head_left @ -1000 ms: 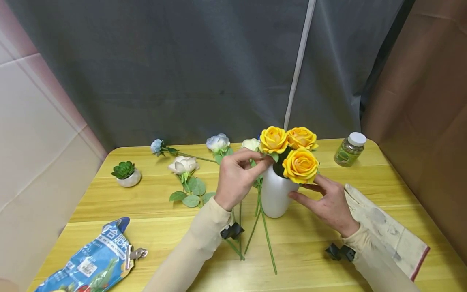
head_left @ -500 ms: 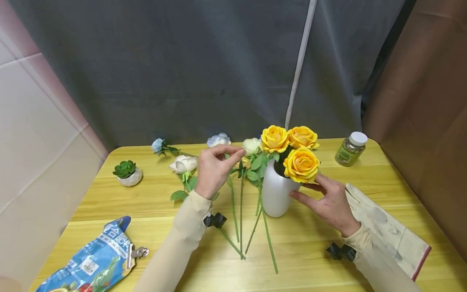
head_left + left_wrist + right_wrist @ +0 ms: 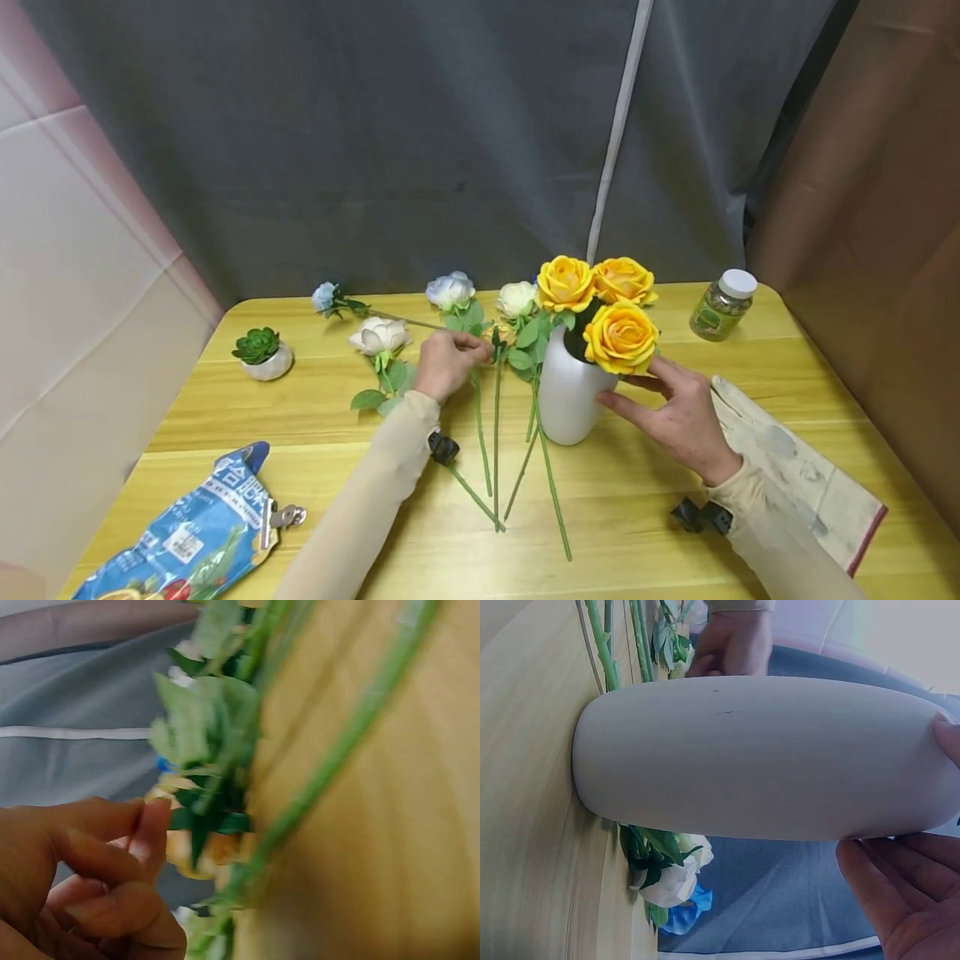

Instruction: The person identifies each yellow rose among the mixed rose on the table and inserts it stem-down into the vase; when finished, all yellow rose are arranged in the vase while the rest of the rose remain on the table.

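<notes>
A white vase (image 3: 564,404) stands mid-table with three yellow roses (image 3: 621,336) in it. My right hand (image 3: 637,398) rests on its right side, thumb and straight fingers touching the wall; in the right wrist view the vase (image 3: 757,757) fills the frame beside those fingers (image 3: 885,885). My left hand (image 3: 471,350) is down on the table left of the vase, fingers loosely curled. Its fingertips sit at the leaves of a pale blue rose (image 3: 450,290) that lies flat. In the blurred left wrist view the left hand (image 3: 146,870) touches leaves (image 3: 210,817) and grips nothing.
More loose flowers lie on the wooden table (image 3: 315,417): a white rose (image 3: 378,336), a cream rose (image 3: 517,298), a small blue rose (image 3: 324,296), with long stems (image 3: 495,450) towards me. A potted succulent (image 3: 258,354), blue clipped bag (image 3: 187,533), jar (image 3: 722,306) and cloth (image 3: 795,467) sit around.
My left hand left the vase's mouth and moved left and down to the loose flowers lying on the table. The right hand stayed on the vase.
</notes>
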`<action>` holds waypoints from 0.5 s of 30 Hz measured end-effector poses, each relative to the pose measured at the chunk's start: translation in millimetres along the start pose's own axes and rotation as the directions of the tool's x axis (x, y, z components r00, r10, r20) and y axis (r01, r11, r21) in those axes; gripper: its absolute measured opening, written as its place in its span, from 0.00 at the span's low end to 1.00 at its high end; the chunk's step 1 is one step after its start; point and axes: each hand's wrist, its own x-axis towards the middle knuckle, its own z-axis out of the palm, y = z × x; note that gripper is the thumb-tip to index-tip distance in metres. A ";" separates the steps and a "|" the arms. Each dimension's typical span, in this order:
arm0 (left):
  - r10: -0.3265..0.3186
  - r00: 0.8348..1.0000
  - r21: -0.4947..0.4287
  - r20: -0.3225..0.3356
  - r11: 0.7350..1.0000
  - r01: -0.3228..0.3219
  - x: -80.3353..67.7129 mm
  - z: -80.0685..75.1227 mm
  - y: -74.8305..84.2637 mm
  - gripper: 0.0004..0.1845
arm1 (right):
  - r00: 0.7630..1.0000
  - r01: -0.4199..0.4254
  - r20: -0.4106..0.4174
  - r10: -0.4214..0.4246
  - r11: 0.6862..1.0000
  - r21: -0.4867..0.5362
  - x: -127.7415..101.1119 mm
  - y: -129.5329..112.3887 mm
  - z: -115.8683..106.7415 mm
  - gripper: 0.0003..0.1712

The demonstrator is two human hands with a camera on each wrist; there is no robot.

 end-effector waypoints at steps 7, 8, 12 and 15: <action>-0.096 0.992 -0.067 0.080 0.993 0.101 2.5 9.4 -11.4 0.07 | 1.000 0.004 0.002 -0.003 1.000 -0.004 0.5 0.2 -0.2 0.38; -0.109 0.989 -0.102 0.099 0.988 0.119 2.4 10.1 -11.9 0.07 | 1.000 0.004 0.003 -0.004 1.000 -0.005 0.5 0.2 -0.3 0.38; -0.144 0.974 -0.239 0.174 0.953 0.184 2.6 13.1 -13.4 0.09 | 1.000 0.004 0.005 -0.004 1.000 -0.011 0.5 0.1 -0.4 0.39; -0.163 0.961 -0.314 0.221 0.922 0.229 3.5 15.6 -15.1 0.09 | 1.000 -0.001 0.006 0.001 1.000 -0.011 0.3 0.2 -0.5 0.39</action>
